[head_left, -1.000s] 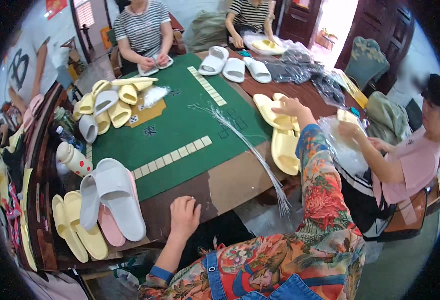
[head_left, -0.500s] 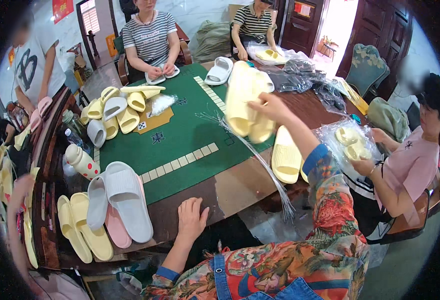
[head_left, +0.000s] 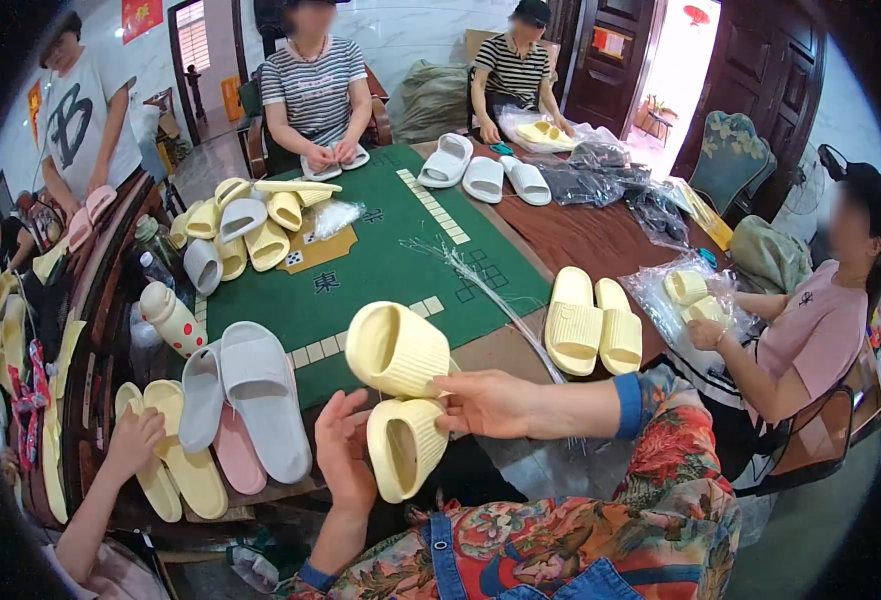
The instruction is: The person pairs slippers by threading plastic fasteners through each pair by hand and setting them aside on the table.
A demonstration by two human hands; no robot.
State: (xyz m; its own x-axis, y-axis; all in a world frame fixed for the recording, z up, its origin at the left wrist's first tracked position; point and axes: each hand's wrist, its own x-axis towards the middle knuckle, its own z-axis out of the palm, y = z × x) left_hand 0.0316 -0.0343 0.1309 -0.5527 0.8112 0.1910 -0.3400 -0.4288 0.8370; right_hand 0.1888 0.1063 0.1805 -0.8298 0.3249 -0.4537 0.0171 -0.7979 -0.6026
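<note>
In front of me, over the table's near edge, my right hand [head_left: 496, 402] grips a pair of pale yellow slippers [head_left: 401, 350] at their inner sides. They are tilted, one above the other, with their foot openings facing left. Close to their left side is my left hand [head_left: 344, 455], open with its fingers apart; whether its fingertips touch the lower slipper I cannot tell. Another yellow pair [head_left: 576, 325] rests on the table to the right. Left of my hands lie grey slippers [head_left: 261, 395] on top of a pink slipper [head_left: 238, 450].
Another person's hand [head_left: 139, 440] touches a yellow pair [head_left: 193, 455] at the left edge. A dotted bottle [head_left: 169, 312], a slipper pile [head_left: 261, 240] and thin white ties [head_left: 481, 270] are on the green mat [head_left: 251, 300]. Several people sit around; one handles a bagged pair [head_left: 686, 287].
My right hand has brought the yellow slippers toward me and turned them. My left hand has risen from the table edge beside them. Another person's hand has come onto the yellow pair at left.
</note>
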